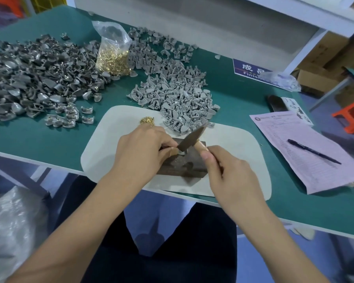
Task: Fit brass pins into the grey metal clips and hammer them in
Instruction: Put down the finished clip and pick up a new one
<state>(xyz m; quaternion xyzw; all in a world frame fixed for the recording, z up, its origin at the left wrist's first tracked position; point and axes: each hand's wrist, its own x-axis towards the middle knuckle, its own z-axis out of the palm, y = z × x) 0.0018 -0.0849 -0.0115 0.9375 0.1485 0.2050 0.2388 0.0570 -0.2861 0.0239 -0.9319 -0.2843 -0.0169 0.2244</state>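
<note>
Your right hand (pixel 229 176) is closed round the wooden handle of the small dark-headed hammer (pixel 192 137), head blurred over the dark metal block (pixel 184 166) on the pale mat (pixel 119 139). Left hand (pixel 139 148) pinches sth. small at the block, prob. a clip, can't tell. Loose brass pins (pixel 147 120) lie just beyond the left hand; light grey metal clips pile (pixel 176 99) behind, on the green worktop (pixel 49 139).

A single wide-angle head camera is looking forward and steeply down from above the seated person, taking in the green table (pixel 49 139) close below, both forearms reaching in from the bottom edge, and shelving bending across the top.
</note>
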